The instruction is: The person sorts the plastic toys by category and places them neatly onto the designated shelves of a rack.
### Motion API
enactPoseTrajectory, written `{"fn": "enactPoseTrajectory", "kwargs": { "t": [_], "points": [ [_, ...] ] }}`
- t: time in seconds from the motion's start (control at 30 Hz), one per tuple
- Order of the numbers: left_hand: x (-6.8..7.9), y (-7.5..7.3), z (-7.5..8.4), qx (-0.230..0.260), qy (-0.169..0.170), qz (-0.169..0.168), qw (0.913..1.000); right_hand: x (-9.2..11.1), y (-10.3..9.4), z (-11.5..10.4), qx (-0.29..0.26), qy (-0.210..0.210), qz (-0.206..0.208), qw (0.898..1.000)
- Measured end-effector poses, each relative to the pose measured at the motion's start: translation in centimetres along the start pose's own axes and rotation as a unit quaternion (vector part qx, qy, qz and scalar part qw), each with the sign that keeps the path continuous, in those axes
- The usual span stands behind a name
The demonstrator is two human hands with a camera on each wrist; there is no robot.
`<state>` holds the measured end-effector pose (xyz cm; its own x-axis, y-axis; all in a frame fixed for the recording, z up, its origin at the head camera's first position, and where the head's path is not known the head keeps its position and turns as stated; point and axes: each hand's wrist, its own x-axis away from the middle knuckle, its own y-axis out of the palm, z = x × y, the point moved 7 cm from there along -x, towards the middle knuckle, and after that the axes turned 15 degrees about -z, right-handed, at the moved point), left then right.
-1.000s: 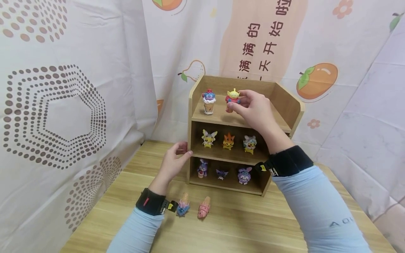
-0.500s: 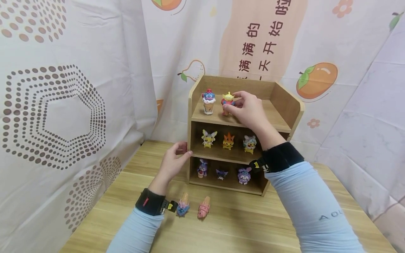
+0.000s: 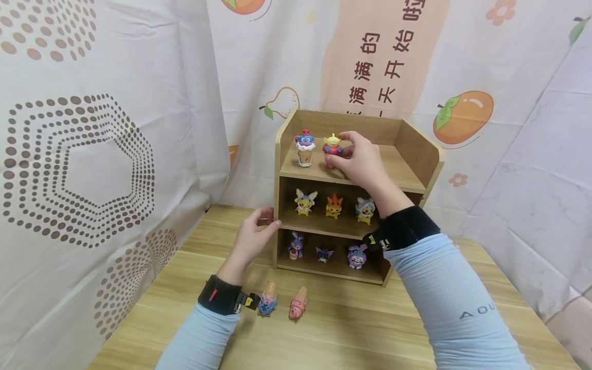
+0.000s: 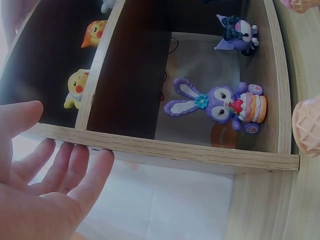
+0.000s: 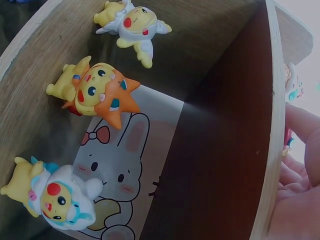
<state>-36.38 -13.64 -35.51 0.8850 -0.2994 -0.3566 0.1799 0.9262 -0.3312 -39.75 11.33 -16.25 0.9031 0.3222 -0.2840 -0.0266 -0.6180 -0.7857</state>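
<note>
My right hand (image 3: 363, 160) pinches a yellow alien figurine (image 3: 332, 144) in red and blue between thumb and fingers, over the top tier of a small wooden shelf (image 3: 420, 146). The figurine is upright, its base close over the board. Left of it stands a blue-headed figurine on an ice cream cone (image 3: 304, 149). At the shelf's left side, my left hand (image 3: 252, 234) touches the panel's edge, its extended fingers (image 4: 102, 167) on the outer face and its thumb near the front. In the right wrist view, the shelf board hides much of the held figurine.
The middle tier holds a white-hooded yellow figurine (image 3: 303, 202), an orange-hooded one (image 3: 334, 206) and another (image 3: 365, 210). Purple figurines, including a rabbit (image 4: 220, 102), stand on the bottom tier. A blue cone figurine (image 3: 267, 303) and a pink cone figurine (image 3: 298, 304) lie on the table (image 3: 370, 329).
My right hand has moved left and slightly down with the alien figurine, bringing it beside the blue-headed one. The left hand has stayed at the shelf's side.
</note>
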Motion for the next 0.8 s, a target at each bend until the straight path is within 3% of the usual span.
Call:
{"fn": "enactPoseTrajectory", "kwargs": {
  "t": [0.8],
  "points": [
    [-0.1, -0.1, 0.0, 0.003, 0.009, 0.0, 1.0, -0.1, 0.8, -1.0, 0.006, 0.009, 0.005, 1.0]
  ]
}}
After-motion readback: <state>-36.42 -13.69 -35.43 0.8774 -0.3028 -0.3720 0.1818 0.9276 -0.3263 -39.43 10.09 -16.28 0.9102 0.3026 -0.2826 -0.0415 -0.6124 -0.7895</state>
